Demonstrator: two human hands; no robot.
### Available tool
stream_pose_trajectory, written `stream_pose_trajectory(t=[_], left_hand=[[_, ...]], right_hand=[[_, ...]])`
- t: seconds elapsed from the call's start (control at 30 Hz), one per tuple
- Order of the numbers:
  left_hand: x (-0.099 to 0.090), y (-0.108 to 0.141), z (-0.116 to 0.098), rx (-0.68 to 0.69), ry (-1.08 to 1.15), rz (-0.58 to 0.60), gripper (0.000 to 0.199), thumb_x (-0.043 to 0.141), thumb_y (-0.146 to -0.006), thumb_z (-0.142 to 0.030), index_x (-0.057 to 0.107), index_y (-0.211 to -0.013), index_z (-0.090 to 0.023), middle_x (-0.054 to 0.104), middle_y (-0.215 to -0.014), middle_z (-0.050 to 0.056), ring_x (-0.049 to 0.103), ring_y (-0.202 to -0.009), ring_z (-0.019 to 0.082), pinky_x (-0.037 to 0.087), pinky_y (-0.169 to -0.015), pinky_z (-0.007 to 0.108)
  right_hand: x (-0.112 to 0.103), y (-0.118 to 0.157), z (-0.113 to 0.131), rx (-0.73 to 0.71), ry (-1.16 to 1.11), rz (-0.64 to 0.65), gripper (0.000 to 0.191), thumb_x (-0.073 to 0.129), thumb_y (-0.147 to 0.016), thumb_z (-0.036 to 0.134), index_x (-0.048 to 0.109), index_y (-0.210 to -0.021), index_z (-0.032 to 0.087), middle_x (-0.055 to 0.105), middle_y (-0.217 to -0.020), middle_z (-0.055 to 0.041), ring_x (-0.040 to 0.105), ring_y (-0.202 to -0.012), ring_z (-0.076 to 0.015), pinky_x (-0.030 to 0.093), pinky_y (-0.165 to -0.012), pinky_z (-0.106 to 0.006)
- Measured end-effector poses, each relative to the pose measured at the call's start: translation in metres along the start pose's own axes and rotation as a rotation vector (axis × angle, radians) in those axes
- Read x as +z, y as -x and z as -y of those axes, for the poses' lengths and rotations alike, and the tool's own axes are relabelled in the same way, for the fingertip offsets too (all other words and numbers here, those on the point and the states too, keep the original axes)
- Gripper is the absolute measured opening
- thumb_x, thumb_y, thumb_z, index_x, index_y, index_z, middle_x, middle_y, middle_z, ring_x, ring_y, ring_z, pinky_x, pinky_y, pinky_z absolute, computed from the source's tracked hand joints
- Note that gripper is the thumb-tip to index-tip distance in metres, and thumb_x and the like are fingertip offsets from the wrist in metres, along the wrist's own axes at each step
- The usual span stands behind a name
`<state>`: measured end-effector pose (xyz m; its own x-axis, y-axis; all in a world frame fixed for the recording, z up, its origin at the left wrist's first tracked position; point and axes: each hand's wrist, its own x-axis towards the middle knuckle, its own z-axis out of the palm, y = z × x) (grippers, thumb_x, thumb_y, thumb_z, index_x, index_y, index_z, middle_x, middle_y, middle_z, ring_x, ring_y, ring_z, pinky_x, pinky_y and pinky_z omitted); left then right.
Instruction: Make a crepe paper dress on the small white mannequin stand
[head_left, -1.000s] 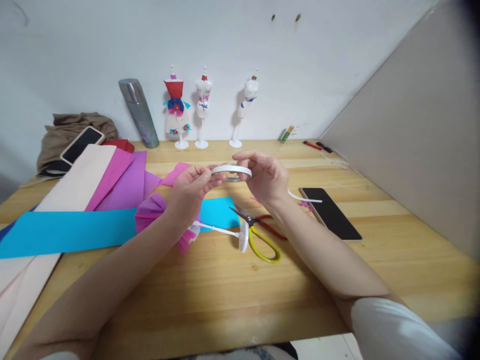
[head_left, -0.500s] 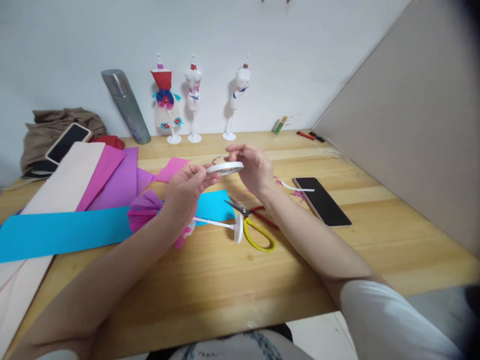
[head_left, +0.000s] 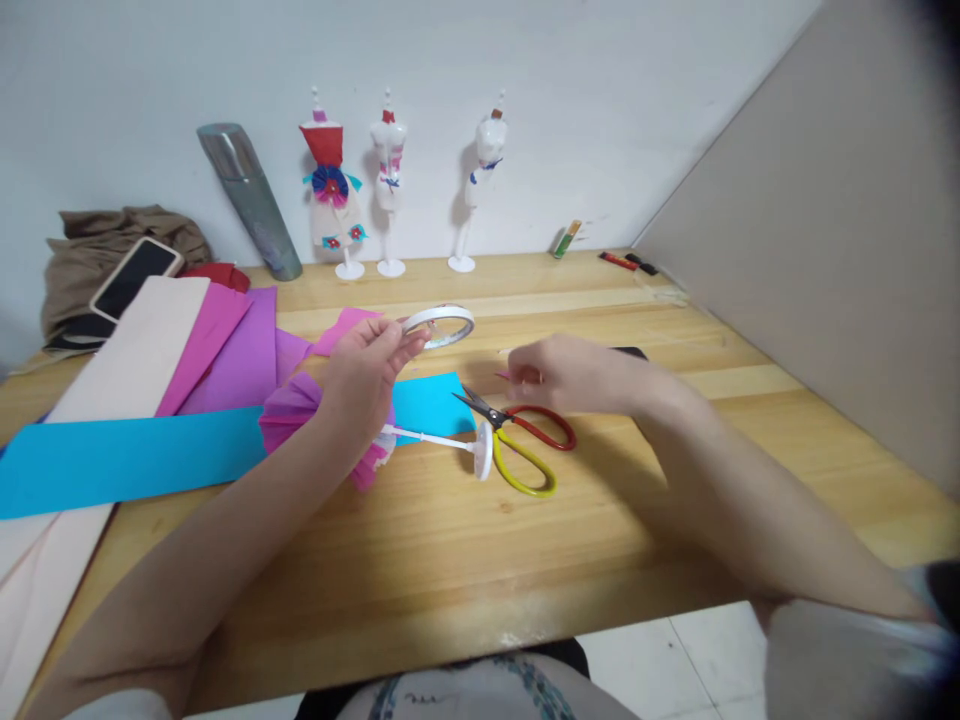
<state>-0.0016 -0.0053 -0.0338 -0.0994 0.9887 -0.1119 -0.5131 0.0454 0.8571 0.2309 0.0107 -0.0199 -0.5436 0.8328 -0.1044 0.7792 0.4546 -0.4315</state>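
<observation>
My left hand (head_left: pixel 367 370) pinches a roll of white tape (head_left: pixel 457 338) at its near left edge, held above the table. Lower and to the right, my right hand (head_left: pixel 566 372) hangs over the tabletop with its fingers curled in; what they hold, if anything, is hidden. Below it lie open scissors (head_left: pixel 493 416) with one red and one yellow handle. A small dress-form figure (head_left: pixel 482 450) in a pleated pink paper dress (head_left: pixel 289 420) lies on its side under my left forearm, its white stand pointing right. Blue paper (head_left: pixel 431 400) is beneath it.
Paper sheets in cream, pink and purple (head_left: pixel 240 360) are piled at left, near a phone (head_left: pixel 135 280) and brown cloth (head_left: pixel 135 235). A bottle (head_left: pixel 251 200) and three upright dress forms (head_left: pixel 390 190) stand by the wall. Another phone (head_left: pixel 630 353) is mostly behind my right hand.
My right hand has moved away from the tape roll, right and down toward the table. The roll has tilted in my left hand, so its open ring shows. The view has shifted slightly.
</observation>
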Motion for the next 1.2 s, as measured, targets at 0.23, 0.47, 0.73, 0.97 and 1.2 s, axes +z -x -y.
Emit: stream_pose_trajectory(t=[0.23,0.47,0.73,0.97,1.2], left_hand=[[-0.004,-0.003,0.0,0.006,0.007,0.0,0.025,0.069,-0.086,-0.006,0.059,-0.066,-0.016,0.075,-0.079,0.006,0.075,-0.092,0.017,0.06,-0.095,0.03],[-0.004,-0.003,0.004,-0.017,0.019,0.012,0.023,0.073,-0.085,-0.008,0.061,-0.066,-0.014,0.074,-0.077,0.006,0.076,-0.095,0.018,0.06,-0.096,0.03],[-0.002,0.0,0.007,-0.041,0.047,0.072,0.019,0.073,-0.084,-0.008,0.063,-0.069,-0.013,0.075,-0.087,0.007,0.074,-0.103,0.017,0.054,-0.108,0.031],[-0.001,0.003,0.012,-0.039,0.062,0.095,0.02,0.07,-0.083,-0.009,0.061,-0.066,-0.015,0.074,-0.083,0.006,0.072,-0.095,0.013,0.053,-0.102,0.027],[0.0,0.005,0.013,-0.034,0.063,0.127,0.019,0.071,-0.083,-0.011,0.06,-0.068,-0.016,0.074,-0.088,0.005,0.071,-0.102,0.015,0.05,-0.106,0.03]], right_hand=[[0.05,0.045,0.003,0.174,0.069,0.14,0.066,0.064,-0.074,0.012,0.06,-0.139,0.022,0.069,-0.098,-0.0113,0.06,-0.074,-0.0213,0.037,-0.065,-0.032],[0.039,0.063,-0.027,0.207,-0.418,-0.015,0.041,0.064,-0.084,0.033,0.067,-0.122,0.02,0.065,-0.081,-0.004,0.058,-0.071,-0.0195,0.043,-0.063,-0.032],[0.034,0.051,-0.017,0.076,-1.27,0.026,0.041,0.06,-0.09,0.062,0.061,-0.093,0.022,0.062,-0.079,-0.0047,0.058,-0.068,-0.0185,0.043,-0.056,-0.03],[0.035,0.031,0.032,-0.101,-1.457,0.237,0.057,0.069,-0.077,0.076,0.06,-0.094,0.023,0.062,-0.084,-0.0048,0.063,-0.069,-0.0188,0.051,-0.066,-0.034],[0.039,0.02,0.027,-0.047,-1.486,0.247,0.059,0.067,-0.08,0.075,0.06,-0.099,0.019,0.065,-0.085,-0.0049,0.065,-0.066,-0.0169,0.052,-0.061,-0.031]])
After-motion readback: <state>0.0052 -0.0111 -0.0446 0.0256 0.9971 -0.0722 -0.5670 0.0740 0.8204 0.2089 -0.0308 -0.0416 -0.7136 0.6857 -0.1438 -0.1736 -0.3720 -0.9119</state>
